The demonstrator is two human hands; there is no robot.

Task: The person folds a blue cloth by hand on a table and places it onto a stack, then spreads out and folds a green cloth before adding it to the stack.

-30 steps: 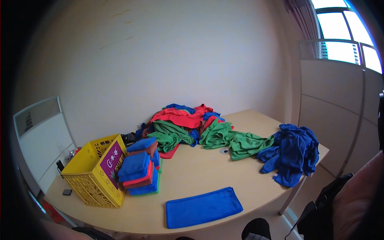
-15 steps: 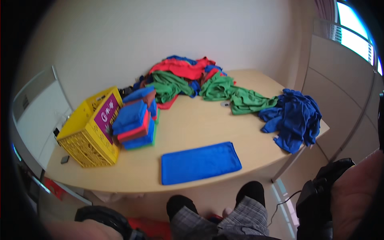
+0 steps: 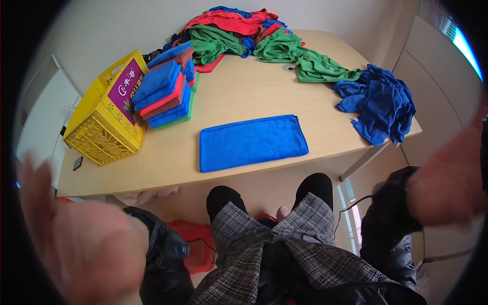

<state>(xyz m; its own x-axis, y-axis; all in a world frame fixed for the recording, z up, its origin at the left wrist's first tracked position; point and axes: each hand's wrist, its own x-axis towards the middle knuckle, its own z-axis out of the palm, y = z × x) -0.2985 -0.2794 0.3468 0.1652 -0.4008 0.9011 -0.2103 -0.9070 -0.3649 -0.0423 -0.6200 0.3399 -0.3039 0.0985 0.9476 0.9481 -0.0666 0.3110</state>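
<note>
A folded blue cloth (image 3: 253, 143) lies flat near the table's front edge, touched by neither hand. My left hand (image 3: 96, 244), blurred, is raised at the lower left in front of the table, its fingers stretched out and holding nothing I can see. On the right, my right hand (image 3: 442, 188) is held up beyond the table's edge; blur and the dark rim hide its fingers. Black bands wrap both wrists. Left of the folded cloth stands a stack of folded cloths (image 3: 163, 94) in blue, red, brown and green, leaning by a yellow crate (image 3: 104, 124).
A heap of loose red, green and blue cloths (image 3: 223, 23) sits against the wall. Crumpled green cloths (image 3: 320, 66) trail right to a crumpled blue cloth (image 3: 384, 104) overhanging the table's right edge. A small dark flat object (image 3: 77, 163) lies by the crate. Below is a red container (image 3: 195, 254).
The view has tilted down, so the table appears higher and more of my legs show. Both hands have come further into the picture, the left with its fingers extended. The cloths lie as before.
</note>
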